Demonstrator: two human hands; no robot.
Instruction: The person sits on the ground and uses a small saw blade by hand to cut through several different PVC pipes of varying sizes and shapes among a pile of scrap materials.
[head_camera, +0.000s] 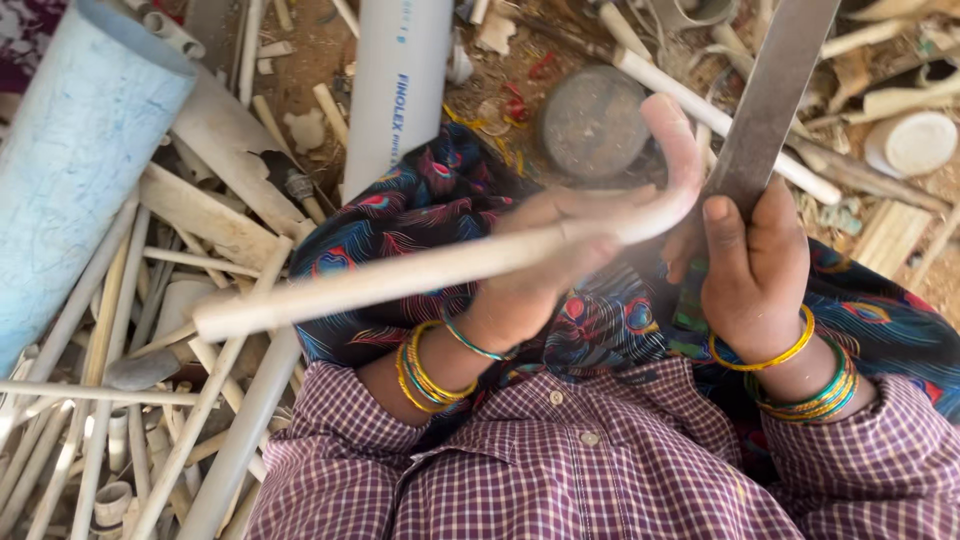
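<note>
My left hand (545, 265) grips a long, thin, off-white plastic pipe (400, 275) that runs from lower left up to a curved bend (680, 150) at its right end. The hand and pipe are blurred by motion. My right hand (755, 265) is closed around a flat grey metal blade (775, 95) that rises to the top edge, touching the pipe near its bend. Both wrists carry yellow and green bangles. A checked purple shirt and a dark patterned cloth (420, 200) lie under my hands.
A wide pale-blue pipe (75, 160) lies at the left, a white pipe (395, 90) at top centre. Several thin pipe offcuts (150, 400) pile at lower left. A round grey disc (595, 120) and a white cap (915, 140) sit on the dirt.
</note>
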